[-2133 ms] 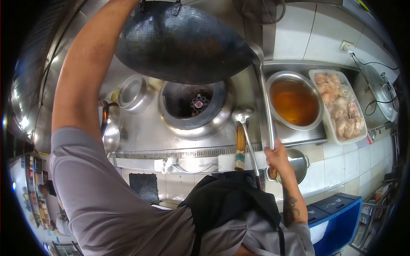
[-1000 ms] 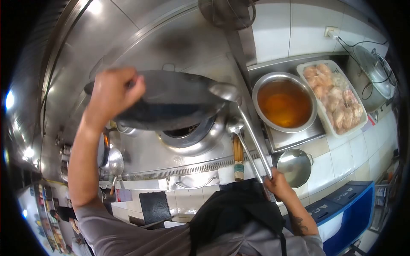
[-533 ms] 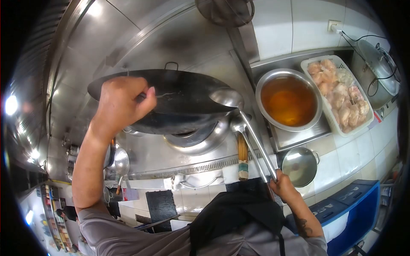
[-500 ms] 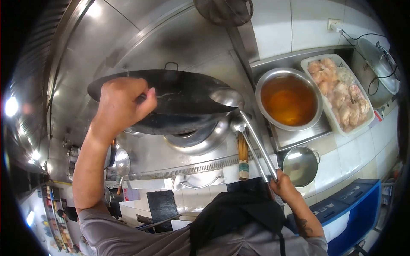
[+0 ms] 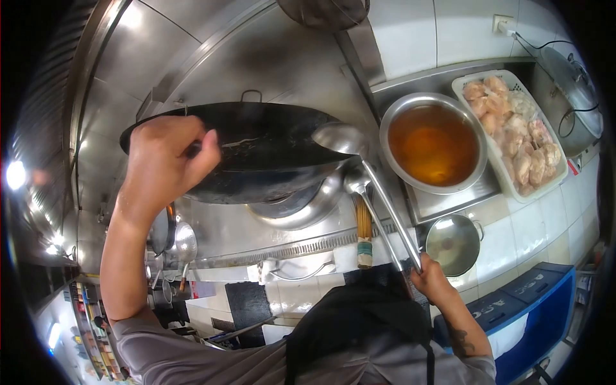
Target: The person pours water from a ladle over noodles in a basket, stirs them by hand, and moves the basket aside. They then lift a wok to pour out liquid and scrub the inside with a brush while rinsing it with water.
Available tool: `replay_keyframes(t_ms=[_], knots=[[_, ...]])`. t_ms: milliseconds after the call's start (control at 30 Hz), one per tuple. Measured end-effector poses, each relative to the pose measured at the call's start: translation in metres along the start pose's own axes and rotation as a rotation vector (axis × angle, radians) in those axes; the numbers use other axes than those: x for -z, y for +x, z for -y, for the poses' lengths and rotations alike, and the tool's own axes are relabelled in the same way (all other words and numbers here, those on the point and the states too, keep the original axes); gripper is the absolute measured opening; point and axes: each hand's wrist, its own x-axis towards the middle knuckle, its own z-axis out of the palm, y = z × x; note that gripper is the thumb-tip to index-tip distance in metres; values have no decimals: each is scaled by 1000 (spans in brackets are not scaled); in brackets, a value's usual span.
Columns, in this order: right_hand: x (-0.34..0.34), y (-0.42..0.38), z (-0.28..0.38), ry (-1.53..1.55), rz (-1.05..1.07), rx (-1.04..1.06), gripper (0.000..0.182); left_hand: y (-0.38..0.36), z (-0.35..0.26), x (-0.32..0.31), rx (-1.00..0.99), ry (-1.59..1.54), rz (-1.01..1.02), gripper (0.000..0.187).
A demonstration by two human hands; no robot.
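Observation:
My left hand [image 5: 163,154] is closed in a fist at the left rim of a large black wok [image 5: 276,144], gripping it. The wok tilts steeply above the round burner ring [image 5: 292,212], and its dark inside shows a few wet streaks. My right hand [image 5: 435,280] is wrapped round the long metal handle of a ladle [image 5: 340,139]. The ladle's bowl is at the wok's right rim. Beside its handle a second metal ladle [image 5: 357,181] lies next to a bamboo brush [image 5: 364,234] with a green band.
Right of the stove stands a steel bowl [image 5: 385,144] of amber liquid. Past it is a white basket [image 5: 459,87] of bagged pale food. A metal pot [image 5: 453,244] and a blue crate [image 5: 520,292] stand nearer. A perforated skimmer [image 5: 185,244] is at left.
My left hand and the wok have shifted left in view. My right hand keeps its hold on the ladle, whose bowl stays by the wok's right rim.

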Motion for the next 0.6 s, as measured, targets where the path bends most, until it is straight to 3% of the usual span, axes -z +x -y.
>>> replay_keyframes(t_ms=[600], knots=[[15, -15, 1, 107, 49, -9, 18, 33, 11, 8, 43, -63, 89, 19]])
